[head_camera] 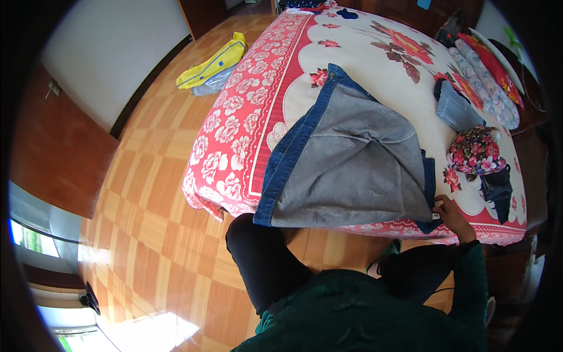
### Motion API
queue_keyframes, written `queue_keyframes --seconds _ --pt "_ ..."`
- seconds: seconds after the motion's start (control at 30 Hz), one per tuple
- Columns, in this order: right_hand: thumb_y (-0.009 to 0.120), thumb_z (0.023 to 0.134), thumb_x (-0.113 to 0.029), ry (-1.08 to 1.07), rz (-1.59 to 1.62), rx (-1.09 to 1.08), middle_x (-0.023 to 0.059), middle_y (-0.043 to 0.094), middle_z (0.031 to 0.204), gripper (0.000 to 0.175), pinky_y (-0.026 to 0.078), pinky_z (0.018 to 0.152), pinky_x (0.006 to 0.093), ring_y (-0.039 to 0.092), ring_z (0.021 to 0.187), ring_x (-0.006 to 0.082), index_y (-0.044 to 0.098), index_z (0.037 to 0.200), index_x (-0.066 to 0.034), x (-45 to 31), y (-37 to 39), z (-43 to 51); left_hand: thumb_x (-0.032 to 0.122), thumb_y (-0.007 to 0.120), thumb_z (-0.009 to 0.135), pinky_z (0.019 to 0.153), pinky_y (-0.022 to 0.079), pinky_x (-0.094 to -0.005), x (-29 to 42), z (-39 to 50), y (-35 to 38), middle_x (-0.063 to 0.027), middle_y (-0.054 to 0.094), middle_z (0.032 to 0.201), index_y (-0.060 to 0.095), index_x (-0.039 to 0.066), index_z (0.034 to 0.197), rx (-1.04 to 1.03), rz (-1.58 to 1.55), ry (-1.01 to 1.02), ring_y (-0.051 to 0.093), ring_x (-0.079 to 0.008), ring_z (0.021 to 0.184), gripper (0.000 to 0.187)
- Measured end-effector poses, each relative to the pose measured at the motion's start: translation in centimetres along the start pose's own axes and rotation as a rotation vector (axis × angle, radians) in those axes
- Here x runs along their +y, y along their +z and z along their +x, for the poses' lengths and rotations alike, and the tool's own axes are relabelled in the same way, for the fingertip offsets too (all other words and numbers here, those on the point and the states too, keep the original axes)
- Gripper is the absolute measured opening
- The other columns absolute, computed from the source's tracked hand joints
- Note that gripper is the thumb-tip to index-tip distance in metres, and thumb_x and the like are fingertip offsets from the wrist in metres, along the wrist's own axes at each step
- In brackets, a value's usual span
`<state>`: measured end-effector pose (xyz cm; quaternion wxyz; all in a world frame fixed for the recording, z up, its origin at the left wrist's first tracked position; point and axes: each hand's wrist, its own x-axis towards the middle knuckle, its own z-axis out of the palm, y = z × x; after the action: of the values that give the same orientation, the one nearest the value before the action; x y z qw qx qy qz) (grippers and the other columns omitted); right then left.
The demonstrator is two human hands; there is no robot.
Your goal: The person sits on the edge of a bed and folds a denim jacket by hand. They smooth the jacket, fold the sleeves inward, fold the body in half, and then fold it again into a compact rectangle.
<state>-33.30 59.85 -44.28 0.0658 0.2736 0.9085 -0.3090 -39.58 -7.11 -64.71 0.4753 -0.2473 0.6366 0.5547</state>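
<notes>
A blue denim garment (352, 154), probably a jacket, lies spread on the bed with its grey fabric inner side up. Its left border is a long denim strip, with a metal button near the far tip. At the near right corner, my right hand (452, 216) pinches the garment's edge beside a small white tag (436, 216). Part of the cloth there is folded over, so its shape is unclear. My left hand is out of view.
The bed (224, 127) has a red and white floral cover. On its right lie folded light-blue jeans (457, 108), a floral bundle (477, 149), dark cloth (497, 189) and rolled bedding (484, 83). A yellow bag (215, 64) rests on the tiled floor (149, 202).
</notes>
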Motion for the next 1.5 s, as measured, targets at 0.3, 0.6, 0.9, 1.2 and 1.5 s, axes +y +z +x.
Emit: queue_keyframes --seconds 0.3,0.6,0.9,1.2,1.5 --pt "0.054 0.094 -0.006 -0.033 -0.014 -0.004 0.0207 0.059 0.114 0.031 0.048 0.088 0.036 0.062 0.102 0.0313 0.048 0.124 -0.0022 0.6 0.4 -0.3 0.027 0.043 0.099 0.087 0.041 -0.0282 -3.9 -3.5 -1.6 -0.0045 0.055 0.1 0.056 0.011 0.102 -0.17 0.011 -0.147 0.05 -0.0164 0.089 0.021" --pt "0.054 0.091 -0.002 0.006 -0.123 -0.01 0.0227 0.062 0.113 0.029 0.051 0.084 0.0365 0.065 0.102 0.0348 0.053 0.119 0.0047 0.5 0.1 0.8 0.02 0.045 0.097 0.083 0.044 -0.0311 9.0 -4.8 -9.7 -0.0106 0.058 0.097 0.06 0.007 0.103 -0.463 1.191 0.021 0.053 -0.0211 0.088 0.021" --pt "0.066 0.084 -0.006 0.066 -0.12 0.061 0.0173 0.063 0.089 0.039 0.049 0.07 0.0328 0.062 0.078 0.023 0.054 0.121 -0.0011 1.4 -0.8 1.4 0.017 0.057 0.09 0.069 0.053 -0.044 30.4 -7.9 1.4 -0.0165 0.068 0.076 0.064 0.003 0.102 0.344 1.21 1.188 0.068 -0.0337 0.074 0.019" --pt "0.067 0.087 -0.023 0.272 0.187 0.114 0.0147 0.063 0.1 0.061 0.048 0.062 0.0338 0.061 0.077 0.0213 0.04 0.138 -0.0059 -2.7 -1.8 2.5 0.041 0.058 0.089 0.093 0.048 -0.0433 40.3 0.1 13.5 -0.0251 0.064 0.113 0.06 0.001 0.12 0.159 1.163 1.129 0.06 -0.0387 0.109 0.05" --pt "0.074 0.078 -0.005 0.356 0.692 0.012 0.0226 0.057 0.124 0.069 0.052 0.088 0.0382 0.06 0.109 0.0294 0.039 0.137 0.0048 -1.3 -1.5 3.1 0.036 0.071 0.08 0.075 0.051 -0.0411 43.6 3.8 17.5 -0.0191 0.069 0.089 0.068 0.0 0.092 -0.008 1.269 1.123 0.066 -0.0344 0.084 0.038"
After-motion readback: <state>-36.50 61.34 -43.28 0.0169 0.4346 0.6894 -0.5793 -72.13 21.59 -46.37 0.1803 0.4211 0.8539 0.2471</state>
